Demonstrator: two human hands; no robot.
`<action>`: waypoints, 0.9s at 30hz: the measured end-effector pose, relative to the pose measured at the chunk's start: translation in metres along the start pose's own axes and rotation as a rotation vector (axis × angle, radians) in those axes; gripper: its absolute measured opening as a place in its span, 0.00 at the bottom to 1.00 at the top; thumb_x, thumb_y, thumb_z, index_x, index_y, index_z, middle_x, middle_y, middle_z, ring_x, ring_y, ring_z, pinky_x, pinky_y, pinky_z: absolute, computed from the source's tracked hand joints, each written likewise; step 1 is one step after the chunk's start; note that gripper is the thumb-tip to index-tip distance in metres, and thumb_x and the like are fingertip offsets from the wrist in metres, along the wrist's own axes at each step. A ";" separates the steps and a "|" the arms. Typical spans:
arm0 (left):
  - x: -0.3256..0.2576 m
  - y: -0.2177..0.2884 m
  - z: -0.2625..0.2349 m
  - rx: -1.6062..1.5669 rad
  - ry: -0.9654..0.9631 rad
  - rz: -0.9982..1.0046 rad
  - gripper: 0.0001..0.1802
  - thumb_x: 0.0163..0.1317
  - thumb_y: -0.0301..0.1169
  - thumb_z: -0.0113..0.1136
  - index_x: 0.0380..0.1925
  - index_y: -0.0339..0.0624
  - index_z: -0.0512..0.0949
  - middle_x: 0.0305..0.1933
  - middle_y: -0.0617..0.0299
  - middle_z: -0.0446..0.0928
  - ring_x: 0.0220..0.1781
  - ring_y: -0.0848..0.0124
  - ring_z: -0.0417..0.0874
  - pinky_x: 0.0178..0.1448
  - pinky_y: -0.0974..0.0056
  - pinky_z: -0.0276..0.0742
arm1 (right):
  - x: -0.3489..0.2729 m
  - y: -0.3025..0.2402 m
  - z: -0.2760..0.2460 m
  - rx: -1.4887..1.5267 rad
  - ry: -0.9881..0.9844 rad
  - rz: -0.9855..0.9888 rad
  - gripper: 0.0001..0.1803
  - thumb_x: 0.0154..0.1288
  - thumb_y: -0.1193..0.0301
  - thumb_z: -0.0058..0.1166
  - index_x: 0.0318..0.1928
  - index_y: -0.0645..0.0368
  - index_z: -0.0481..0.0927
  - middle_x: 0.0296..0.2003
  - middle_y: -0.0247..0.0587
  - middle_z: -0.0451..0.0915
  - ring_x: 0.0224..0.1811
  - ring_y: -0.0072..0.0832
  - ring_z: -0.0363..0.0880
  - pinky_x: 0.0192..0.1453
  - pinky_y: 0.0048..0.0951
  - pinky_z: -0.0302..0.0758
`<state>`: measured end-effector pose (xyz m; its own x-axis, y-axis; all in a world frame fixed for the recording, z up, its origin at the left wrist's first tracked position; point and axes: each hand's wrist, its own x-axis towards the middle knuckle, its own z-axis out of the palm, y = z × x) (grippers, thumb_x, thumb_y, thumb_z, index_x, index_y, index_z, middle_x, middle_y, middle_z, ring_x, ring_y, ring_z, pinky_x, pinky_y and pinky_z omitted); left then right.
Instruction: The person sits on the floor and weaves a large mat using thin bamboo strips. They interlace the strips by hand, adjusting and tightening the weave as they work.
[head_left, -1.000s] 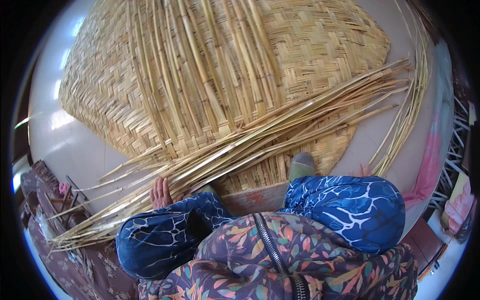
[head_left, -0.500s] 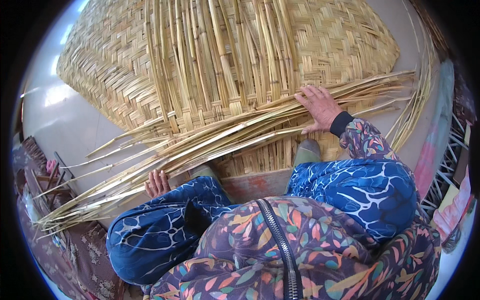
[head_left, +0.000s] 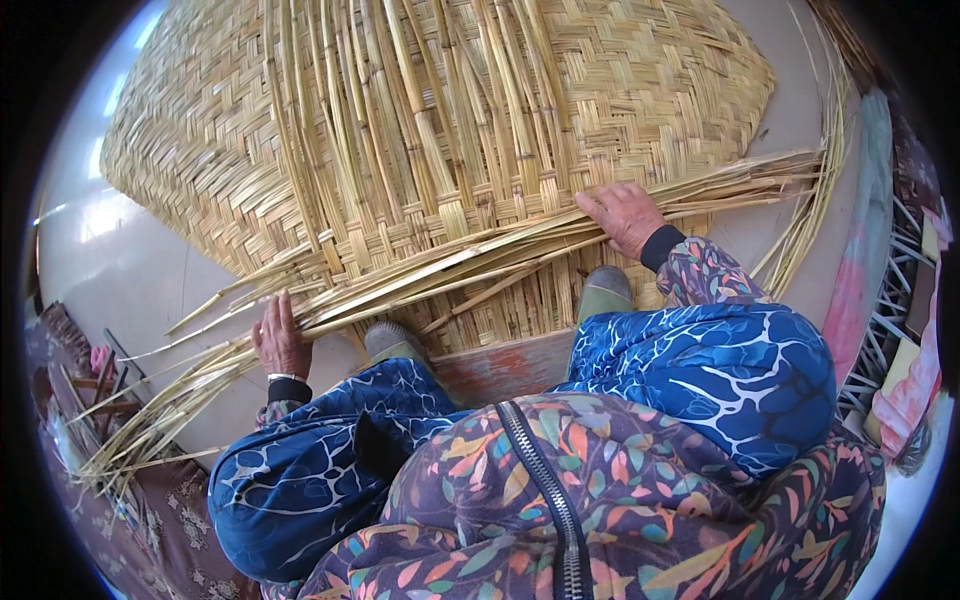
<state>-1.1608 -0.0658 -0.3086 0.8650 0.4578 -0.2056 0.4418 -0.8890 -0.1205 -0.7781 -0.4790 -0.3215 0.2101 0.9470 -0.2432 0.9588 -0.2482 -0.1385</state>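
A loose bundle of flattened reed strips (head_left: pixel 420 271) lies slantwise across the near part of a woven reed mat (head_left: pixel 670 90). Toward its left end, my left hand (head_left: pixel 282 338) grips the bundle with its fingers over the top. My right hand (head_left: pixel 626 218) is closed over the bundle's right part, thumb side toward me. Long upright reed strips (head_left: pixel 420 110) stand out from the weave and run away from me over the mat's middle. What lies under both palms is hidden.
A worn wooden board (head_left: pixel 505 372) lies in front of me between my boots (head_left: pixel 604 292). More loose strips (head_left: pixel 825 200) curve along the floor at right, beside a pink and blue cloth (head_left: pixel 862 270) and a metal rack (head_left: pixel 885 320). Brown patterned cloth (head_left: pixel 150 540) lies at lower left.
My left hand has moved up and forward onto the bundle and closed on it. The bundle is gathered narrower, and my right hand's fingers have closed in more. The view has shifted slightly.
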 end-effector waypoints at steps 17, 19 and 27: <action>-0.056 0.023 -0.027 0.082 0.422 0.006 0.48 0.40 0.49 0.69 0.62 0.44 0.59 0.67 0.49 0.57 0.70 0.54 0.54 0.69 0.47 0.47 | 0.029 0.015 -0.049 -0.083 0.189 0.000 0.22 0.38 0.72 0.61 0.38 0.52 0.70 0.28 0.34 0.71 0.35 0.32 0.73 0.37 0.35 0.67; -0.105 0.000 0.022 0.094 0.052 0.084 0.41 0.48 0.51 0.63 0.61 0.48 0.62 0.68 0.51 0.56 0.69 0.54 0.56 0.68 0.46 0.47 | 0.035 0.019 -0.038 -0.098 0.172 -0.015 0.22 0.37 0.73 0.61 0.38 0.53 0.70 0.29 0.35 0.70 0.35 0.33 0.73 0.38 0.35 0.66; -0.130 0.004 0.082 -0.167 -0.617 -0.267 0.27 0.55 0.52 0.54 0.51 0.51 0.70 0.55 0.56 0.70 0.58 0.58 0.70 0.57 0.49 0.62 | 0.043 0.028 -0.034 -0.122 0.307 -0.056 0.06 0.50 0.74 0.48 0.31 0.55 0.70 0.30 0.37 0.71 0.37 0.33 0.73 0.37 0.32 0.73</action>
<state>-1.2909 -0.1279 -0.3624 0.4499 0.5414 -0.7103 0.6943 -0.7122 -0.1031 -0.7358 -0.4382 -0.3032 0.1861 0.9804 0.0648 0.9825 -0.1850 -0.0227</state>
